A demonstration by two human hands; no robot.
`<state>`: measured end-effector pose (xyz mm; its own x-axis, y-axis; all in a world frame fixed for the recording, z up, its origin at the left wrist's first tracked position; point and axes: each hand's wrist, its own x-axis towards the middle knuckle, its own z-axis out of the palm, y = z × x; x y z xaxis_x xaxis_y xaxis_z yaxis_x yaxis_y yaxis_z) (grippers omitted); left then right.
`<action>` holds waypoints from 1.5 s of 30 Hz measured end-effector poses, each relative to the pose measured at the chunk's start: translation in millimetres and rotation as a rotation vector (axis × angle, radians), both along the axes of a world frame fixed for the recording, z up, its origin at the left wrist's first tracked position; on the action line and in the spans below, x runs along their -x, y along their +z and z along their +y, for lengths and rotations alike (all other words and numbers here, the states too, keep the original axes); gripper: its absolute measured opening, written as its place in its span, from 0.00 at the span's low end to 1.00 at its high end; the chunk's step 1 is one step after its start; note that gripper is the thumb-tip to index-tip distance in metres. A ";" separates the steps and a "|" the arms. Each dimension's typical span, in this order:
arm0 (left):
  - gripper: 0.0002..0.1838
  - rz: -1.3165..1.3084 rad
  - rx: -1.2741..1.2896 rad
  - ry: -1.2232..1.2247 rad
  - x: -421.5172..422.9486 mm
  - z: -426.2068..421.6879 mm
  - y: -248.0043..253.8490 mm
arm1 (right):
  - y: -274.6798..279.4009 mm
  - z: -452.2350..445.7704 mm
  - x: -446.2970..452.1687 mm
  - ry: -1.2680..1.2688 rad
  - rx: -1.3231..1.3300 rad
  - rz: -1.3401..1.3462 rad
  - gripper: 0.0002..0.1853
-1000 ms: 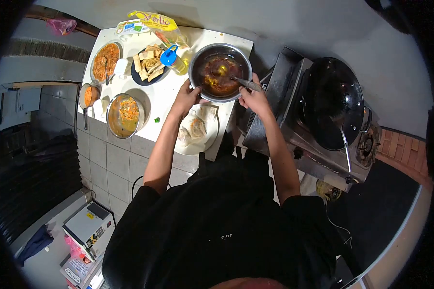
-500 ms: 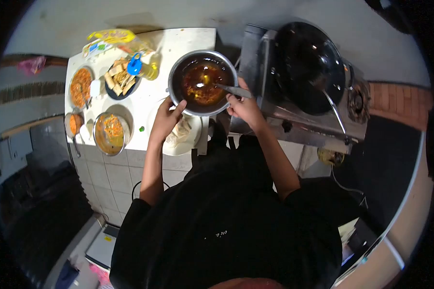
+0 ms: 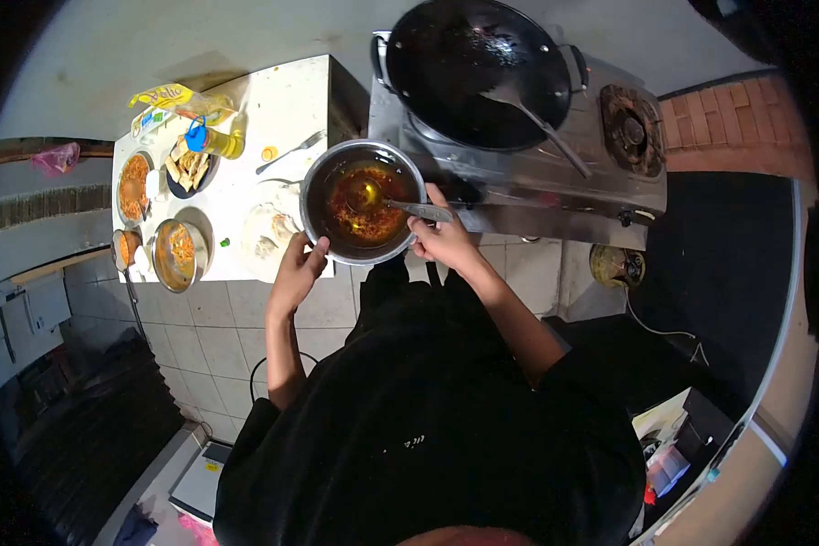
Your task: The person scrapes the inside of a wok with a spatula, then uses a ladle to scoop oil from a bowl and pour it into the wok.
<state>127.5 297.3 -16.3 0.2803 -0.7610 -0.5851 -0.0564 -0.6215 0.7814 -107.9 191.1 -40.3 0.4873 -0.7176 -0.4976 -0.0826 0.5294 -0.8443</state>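
Observation:
Level in front of my body is a steel bowl (image 3: 310,169), held off any surface between the table and the stove. Reddish-brown oily liquid (image 3: 355,226) with dark flecks fills part of it. My left hand (image 3: 298,273) grips the lower left of the rim, thumb on top. On the right side, my right hand (image 3: 442,242) grips the rim with the fingers underneath, hidden by the bowl. A metal ladle (image 3: 428,211) rests in the liquid, its handle lying over the rim just above my right hand.
A black wok (image 3: 437,82) with a spatula (image 3: 551,132) inside sits on the steel stove (image 3: 537,196), beside a bare burner (image 3: 630,132). The white table (image 3: 282,86) carries a fork (image 3: 291,152), an oil bottle (image 3: 223,143), a plate of fried pieces (image 3: 189,170) and a pot (image 3: 180,255).
My view has swung toward the stove, so the wok sits nearer the middle. Both hands have brought the bowl lower in view, off the table, uncovering the fork. The ladle has shifted inside the bowl.

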 end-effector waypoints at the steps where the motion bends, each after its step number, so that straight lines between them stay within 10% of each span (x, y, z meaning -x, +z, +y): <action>1: 0.15 0.009 -0.004 0.020 15.6 5.6 1.5 | 4.0 2.7 14.2 0.016 -0.004 0.024 0.19; 25: 0.22 -0.003 0.246 -0.365 268.4 17.4 -47.7 | -7.7 54.1 309.5 -0.159 -0.011 0.038 0.27; 45: 0.22 0.208 0.236 -0.034 423.6 -174.1 -73.0 | -20.4 -187.9 429.3 -0.051 0.127 0.047 0.35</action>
